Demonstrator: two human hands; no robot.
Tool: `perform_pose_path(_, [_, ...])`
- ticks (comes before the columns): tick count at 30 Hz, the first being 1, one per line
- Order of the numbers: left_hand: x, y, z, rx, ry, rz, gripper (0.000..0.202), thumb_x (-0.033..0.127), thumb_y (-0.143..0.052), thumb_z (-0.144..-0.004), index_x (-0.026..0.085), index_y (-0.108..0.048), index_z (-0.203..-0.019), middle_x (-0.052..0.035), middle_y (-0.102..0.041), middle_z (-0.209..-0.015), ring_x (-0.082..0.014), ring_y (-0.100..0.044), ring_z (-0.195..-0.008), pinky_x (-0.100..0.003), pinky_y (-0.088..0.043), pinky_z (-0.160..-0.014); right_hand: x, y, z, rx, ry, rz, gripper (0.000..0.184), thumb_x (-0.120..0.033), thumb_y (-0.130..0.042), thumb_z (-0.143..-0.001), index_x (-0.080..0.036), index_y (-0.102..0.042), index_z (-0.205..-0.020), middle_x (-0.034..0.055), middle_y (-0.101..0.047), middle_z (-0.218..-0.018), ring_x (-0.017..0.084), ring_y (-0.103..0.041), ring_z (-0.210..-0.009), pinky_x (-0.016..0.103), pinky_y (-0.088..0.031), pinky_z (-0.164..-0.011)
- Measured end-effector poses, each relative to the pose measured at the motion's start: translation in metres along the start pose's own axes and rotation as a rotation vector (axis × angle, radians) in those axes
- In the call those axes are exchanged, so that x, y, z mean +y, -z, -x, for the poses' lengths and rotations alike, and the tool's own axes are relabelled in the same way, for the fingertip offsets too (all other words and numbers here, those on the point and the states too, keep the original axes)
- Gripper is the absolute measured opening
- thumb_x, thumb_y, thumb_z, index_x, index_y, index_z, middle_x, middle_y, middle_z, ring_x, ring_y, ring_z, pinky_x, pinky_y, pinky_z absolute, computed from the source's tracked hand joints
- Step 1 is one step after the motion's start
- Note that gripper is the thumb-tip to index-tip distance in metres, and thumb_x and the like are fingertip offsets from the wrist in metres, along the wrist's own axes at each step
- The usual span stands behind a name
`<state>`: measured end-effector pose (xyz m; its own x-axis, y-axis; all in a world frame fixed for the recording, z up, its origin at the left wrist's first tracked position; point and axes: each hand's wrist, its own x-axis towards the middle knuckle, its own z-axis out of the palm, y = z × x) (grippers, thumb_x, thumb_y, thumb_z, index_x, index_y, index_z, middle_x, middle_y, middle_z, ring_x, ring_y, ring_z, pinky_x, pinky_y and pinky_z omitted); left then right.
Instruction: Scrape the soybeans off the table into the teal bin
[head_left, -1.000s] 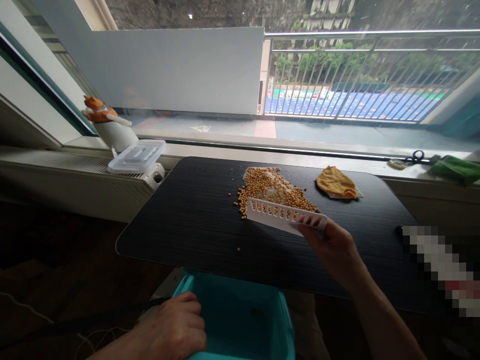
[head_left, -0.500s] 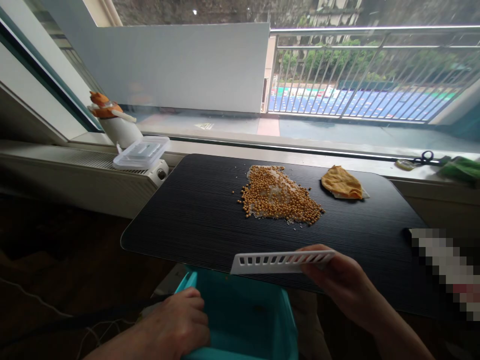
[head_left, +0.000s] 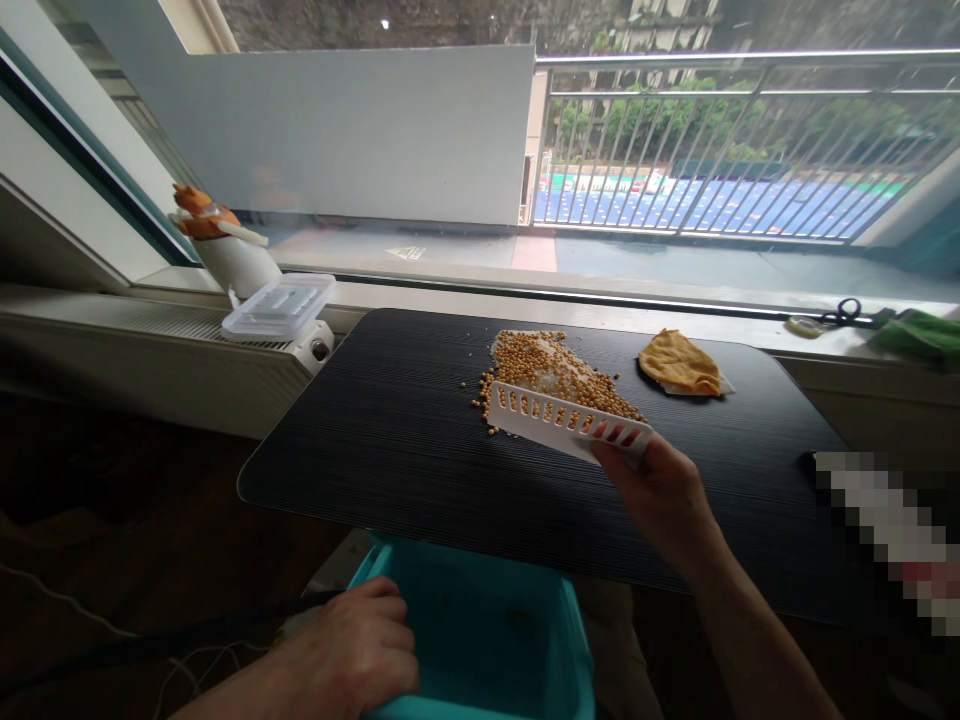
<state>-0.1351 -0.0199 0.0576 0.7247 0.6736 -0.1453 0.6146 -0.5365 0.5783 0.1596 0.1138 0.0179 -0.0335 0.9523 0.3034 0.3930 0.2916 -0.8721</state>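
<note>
Near the middle of the black table's (head_left: 375,430) far edge, soybeans (head_left: 536,357) and white grains (head_left: 551,381) make one messy pile. The right hand (head_left: 664,490) pinches one end of a white slotted strip (head_left: 536,431), likely so its long side can face the pile. The left hand (head_left: 356,645) curls its fingers around the turquoise bin's (head_left: 580,640) rim below the near edge, maybe to steady it. The soybeans sit mostly left of the right fingers; I cannot tell if they touch.

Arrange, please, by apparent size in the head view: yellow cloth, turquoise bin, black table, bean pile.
1. Black table
2. Turquoise bin
3. Bean pile, partly hidden
4. Yellow cloth
</note>
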Motion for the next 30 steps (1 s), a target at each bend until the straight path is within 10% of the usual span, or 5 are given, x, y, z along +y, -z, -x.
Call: perform_pose_path(30, [0.001,0.001,-0.002,-0.02,0.0,-0.001,0.014,0.014,-0.063,-0.086,0.023,-0.056,-0.079,0.0042,-0.062,-0.077,-0.0164,-0.056,-0.073,-0.029,-0.04,-0.097,0.003,0.012,0.002,-0.011,-0.024,0.02,0.013,-0.031,-0.068,-0.082,-0.021,-0.073,-0.089,0.0036,-0.076,-0.082,0.021,-0.071,-0.074,0.032,-0.056,-0.07])
